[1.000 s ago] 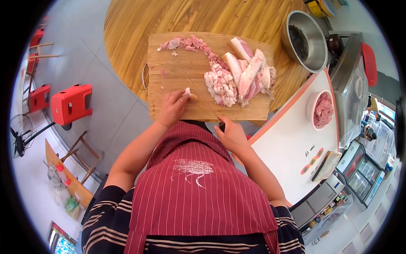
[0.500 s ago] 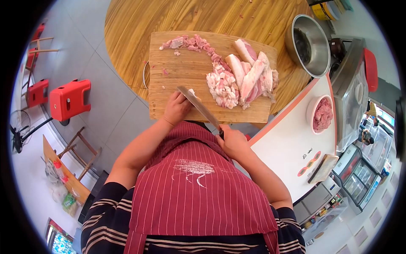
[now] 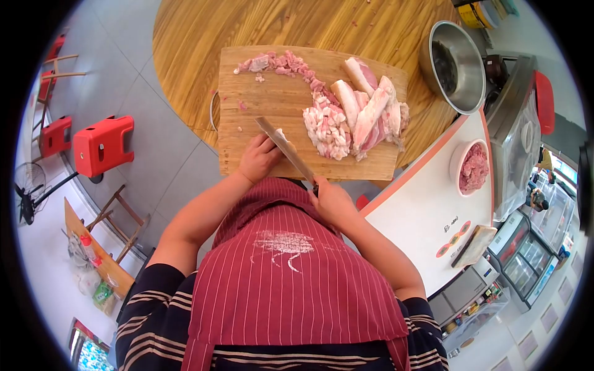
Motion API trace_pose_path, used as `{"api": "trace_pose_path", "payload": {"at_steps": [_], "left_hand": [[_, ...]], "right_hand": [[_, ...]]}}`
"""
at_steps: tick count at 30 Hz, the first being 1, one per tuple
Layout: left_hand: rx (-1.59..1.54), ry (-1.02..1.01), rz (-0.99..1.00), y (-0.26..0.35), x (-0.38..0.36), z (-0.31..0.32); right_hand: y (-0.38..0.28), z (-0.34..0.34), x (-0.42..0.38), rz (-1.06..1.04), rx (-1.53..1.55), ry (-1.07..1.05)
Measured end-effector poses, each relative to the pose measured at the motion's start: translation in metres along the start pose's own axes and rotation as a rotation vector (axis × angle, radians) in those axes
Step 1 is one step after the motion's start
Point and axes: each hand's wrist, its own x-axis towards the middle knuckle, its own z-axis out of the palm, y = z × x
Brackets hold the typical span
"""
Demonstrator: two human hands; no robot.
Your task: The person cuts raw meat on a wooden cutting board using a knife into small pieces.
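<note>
My right hand (image 3: 330, 199) is wrapped round the dark handle of a long knife (image 3: 286, 149), whose blade slants up and left over the near edge of the cutting board (image 3: 260, 108). Close beside the blade, my left hand (image 3: 258, 159) has its fingers bent against a small pale piece of meat (image 3: 281, 134), mostly hidden by the knife. A heap of diced fatty meat (image 3: 327, 131) lies right of the blade. Thick meat strips (image 3: 371, 114) rest further right, and a curved row of small pink pieces (image 3: 288, 63) runs along the far side.
The board sits on a round wooden table (image 3: 192, 68). A steel bowl (image 3: 450, 67) is at the back right. On a white counter (image 3: 408, 229) stands a white bowl (image 3: 456, 168) of minced meat (image 3: 474, 168). Red stools (image 3: 102, 146) stand at the left.
The knife and my right hand have shifted slightly left and up. My left hand has hardly moved, and the meat lies as before.
</note>
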Motion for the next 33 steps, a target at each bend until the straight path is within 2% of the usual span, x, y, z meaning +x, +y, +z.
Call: {"api": "trace_pose_path", "payload": {"at_steps": [5,9,12,15,21,23,26,28,30,31,33], "left_hand": [[-0.015,0.003,-0.032,-0.007,0.002,0.008],[0.023,0.021,-0.026,-0.006,0.005,0.005],[0.031,0.023,-0.021,-0.004,0.006,0.006],[0.019,-0.016,-0.024,-0.002,0.006,0.006],[0.054,0.034,0.014,-0.003,0.009,0.008],[0.068,-0.020,0.003,-0.007,0.004,0.010],[-0.023,-0.003,-0.023,0.000,0.006,0.003],[-0.038,0.007,-0.017,0.003,0.009,-0.005],[-0.051,0.019,-0.017,0.004,0.008,-0.006],[-0.054,0.054,-0.010,0.003,0.008,-0.005],[-0.058,0.090,-0.006,0.003,0.008,-0.002]], "right_hand": [[-0.006,0.016,0.037,-0.152,0.136,0.130],[-0.002,0.016,0.038,-0.187,0.105,0.176],[0.008,0.008,0.018,-0.168,0.059,0.087],[0.011,0.008,0.002,-0.018,0.069,0.026],[-0.016,0.016,0.068,-0.130,0.051,0.152],[-0.028,0.013,0.085,-0.210,0.101,0.189],[0.001,-0.005,0.080,-0.335,0.115,0.154],[0.024,-0.036,0.062,-0.239,0.128,-0.031],[0.045,-0.049,0.046,0.122,0.376,-0.159],[0.045,-0.047,0.041,0.124,0.371,-0.166],[0.043,-0.042,0.026,0.076,0.190,0.087]]}}
